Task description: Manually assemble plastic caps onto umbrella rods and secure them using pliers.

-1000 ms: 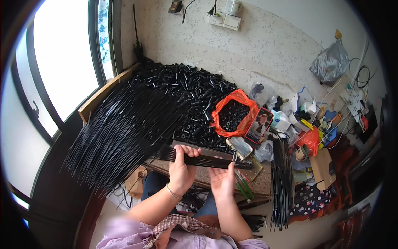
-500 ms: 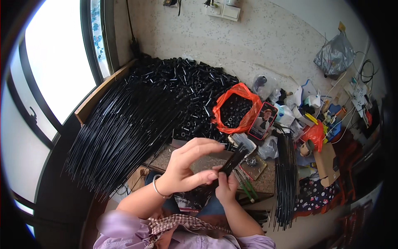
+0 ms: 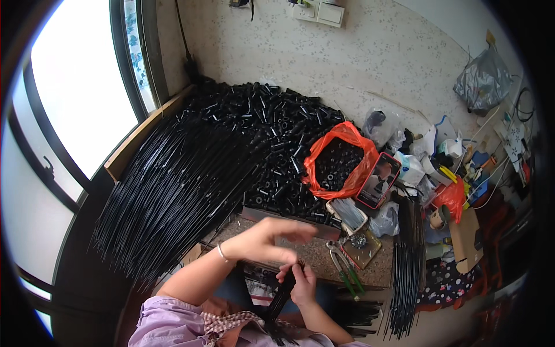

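Observation:
My right hand (image 3: 303,284) is closed around a bundle of thin black rods (image 3: 280,301). The rods slant down from my fist toward my lap, their upper ends just showing above my fingers. Over them hovers my left hand (image 3: 265,239), fingers stretched out and apart, its thumb close to the top of the bundle. No object shows in the left hand, though its fingertips are slightly blurred. A large fan of long black rods (image 3: 167,202) lies at the left of the worktop, beside a heap of short black tubular parts (image 3: 266,110).
An orange-red bag (image 3: 310,173) holds small black rings. Beside it lean a phone (image 3: 378,180) and clear plastic bags. Green-handled pliers (image 3: 348,276) lie at the worktop's front edge. More black rods (image 3: 406,277) hang over the right side, near a cardboard box (image 3: 466,243) and clutter.
My right hand has lowered and turned; the black bundle that pointed up and right now hangs down toward my lap. My left hand has dropped slightly, still spread. The view has shifted a little.

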`<act>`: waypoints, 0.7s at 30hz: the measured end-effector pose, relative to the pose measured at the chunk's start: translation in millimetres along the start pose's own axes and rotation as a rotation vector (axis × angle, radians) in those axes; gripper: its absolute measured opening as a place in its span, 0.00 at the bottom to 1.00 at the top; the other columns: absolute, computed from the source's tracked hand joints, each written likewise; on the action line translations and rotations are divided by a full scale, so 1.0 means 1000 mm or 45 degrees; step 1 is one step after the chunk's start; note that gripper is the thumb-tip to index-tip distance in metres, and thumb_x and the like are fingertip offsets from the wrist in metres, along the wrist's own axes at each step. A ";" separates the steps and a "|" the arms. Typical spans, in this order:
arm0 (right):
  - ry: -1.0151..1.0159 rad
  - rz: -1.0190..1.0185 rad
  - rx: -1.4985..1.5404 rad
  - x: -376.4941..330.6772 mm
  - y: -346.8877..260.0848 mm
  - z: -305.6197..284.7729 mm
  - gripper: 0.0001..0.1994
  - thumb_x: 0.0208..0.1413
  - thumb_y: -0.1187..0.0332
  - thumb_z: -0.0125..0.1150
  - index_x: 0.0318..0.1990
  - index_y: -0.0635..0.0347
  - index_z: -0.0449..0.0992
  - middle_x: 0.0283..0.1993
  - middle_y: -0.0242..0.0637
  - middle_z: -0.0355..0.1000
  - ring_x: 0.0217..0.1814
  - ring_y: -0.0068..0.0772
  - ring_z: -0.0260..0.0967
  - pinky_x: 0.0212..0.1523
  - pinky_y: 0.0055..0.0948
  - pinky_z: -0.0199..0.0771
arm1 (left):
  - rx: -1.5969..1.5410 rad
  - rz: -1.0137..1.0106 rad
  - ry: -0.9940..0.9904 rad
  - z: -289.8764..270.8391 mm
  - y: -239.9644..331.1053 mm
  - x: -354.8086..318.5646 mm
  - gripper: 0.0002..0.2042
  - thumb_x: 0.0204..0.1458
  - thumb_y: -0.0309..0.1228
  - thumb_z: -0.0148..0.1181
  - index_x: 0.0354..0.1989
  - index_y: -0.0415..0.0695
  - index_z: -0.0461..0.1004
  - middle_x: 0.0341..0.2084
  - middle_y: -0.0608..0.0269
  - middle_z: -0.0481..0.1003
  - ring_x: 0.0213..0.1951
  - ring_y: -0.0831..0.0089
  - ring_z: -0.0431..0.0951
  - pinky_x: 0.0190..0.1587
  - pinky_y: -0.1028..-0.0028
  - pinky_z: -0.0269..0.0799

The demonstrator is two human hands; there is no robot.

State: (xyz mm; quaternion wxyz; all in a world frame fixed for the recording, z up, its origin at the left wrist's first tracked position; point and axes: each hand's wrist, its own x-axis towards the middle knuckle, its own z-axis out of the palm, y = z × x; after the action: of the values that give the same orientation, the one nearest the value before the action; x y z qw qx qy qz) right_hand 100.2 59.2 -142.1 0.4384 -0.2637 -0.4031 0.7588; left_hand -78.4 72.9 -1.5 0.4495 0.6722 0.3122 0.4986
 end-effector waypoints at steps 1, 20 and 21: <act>0.060 -0.013 0.007 0.001 -0.002 -0.002 0.09 0.59 0.67 0.46 0.39 0.63 0.67 0.32 0.40 0.71 0.28 0.31 0.71 0.29 0.28 0.72 | 0.551 -0.221 0.179 -0.017 -0.026 0.020 0.29 0.40 0.47 0.65 0.45 0.38 0.71 0.35 0.55 0.74 0.37 0.69 0.76 0.40 0.70 0.72; 0.097 -0.001 -0.186 0.015 -0.008 0.017 0.08 0.61 0.67 0.43 0.39 0.62 0.63 0.28 0.41 0.70 0.27 0.30 0.70 0.29 0.25 0.71 | 1.595 -0.691 0.568 -0.064 -0.132 0.088 0.26 0.36 0.50 0.65 0.31 0.39 0.65 0.26 0.53 0.73 0.29 0.57 0.77 0.29 0.65 0.74; 0.092 -0.005 -0.194 0.012 -0.008 0.020 0.08 0.61 0.67 0.43 0.39 0.62 0.63 0.28 0.41 0.70 0.27 0.30 0.70 0.29 0.25 0.71 | 1.541 -0.724 0.605 -0.065 -0.133 0.093 0.21 0.40 0.46 0.61 0.30 0.39 0.65 0.26 0.48 0.74 0.28 0.54 0.77 0.29 0.61 0.73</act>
State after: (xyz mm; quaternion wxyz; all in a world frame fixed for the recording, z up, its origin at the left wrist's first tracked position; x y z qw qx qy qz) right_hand 83.5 64.2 -125.0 0.4328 -0.3227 -0.4440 0.7151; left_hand -108.0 225.9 -80.4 0.0295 0.5696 0.7873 0.2341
